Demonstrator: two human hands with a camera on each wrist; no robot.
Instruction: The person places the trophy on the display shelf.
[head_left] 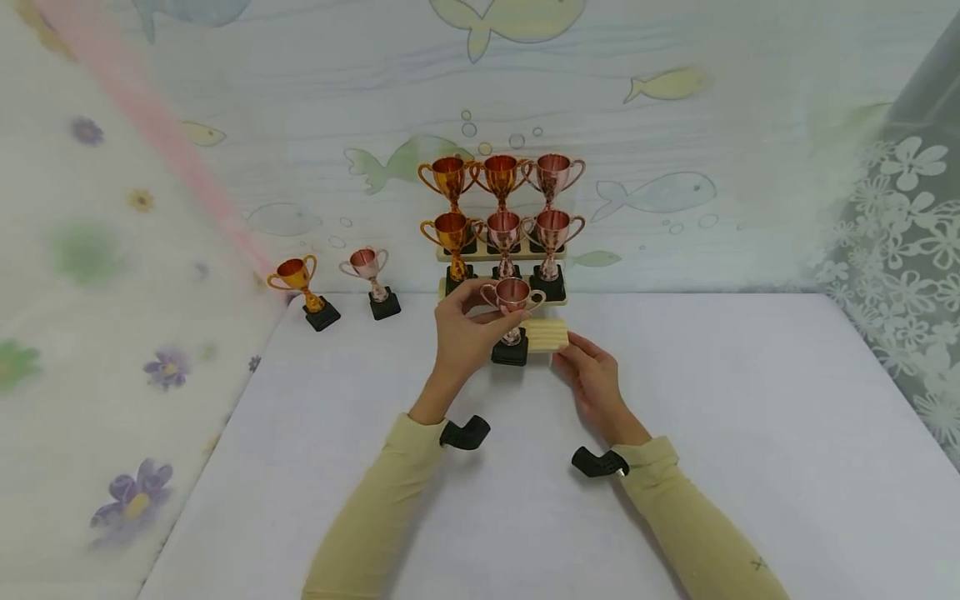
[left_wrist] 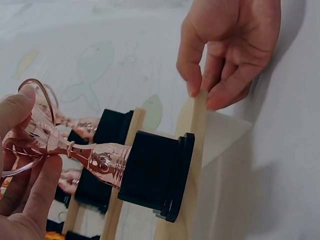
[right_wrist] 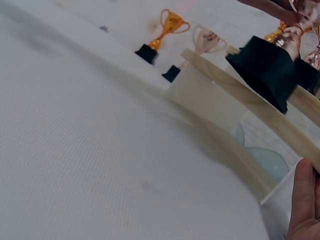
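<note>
My left hand (head_left: 467, 333) holds a rose-gold trophy cup (head_left: 513, 293) by its bowl and handles. In the left wrist view, the cup's black base (left_wrist: 155, 172) is right at the lowest wooden shelf (left_wrist: 198, 120) of a tiered rack, slightly tilted against its board. The right hand (head_left: 594, 383) pinches the right end of that shelf between thumb and fingers. Behind, the middle tier bears a gold trophy (head_left: 452, 233) and two rose-gold ones (head_left: 551, 229). On the top tier stand two gold trophies (head_left: 501, 173) and a rose-gold one (head_left: 553, 173).
Left of the rack, a gold trophy (head_left: 296, 275) and a pale rose-gold trophy (head_left: 366, 265) stand on the white table (head_left: 517, 500). A fish-patterned curtain (head_left: 300, 183) hangs behind the rack. Black wrist cameras (head_left: 600, 462) sit at both cuffs.
</note>
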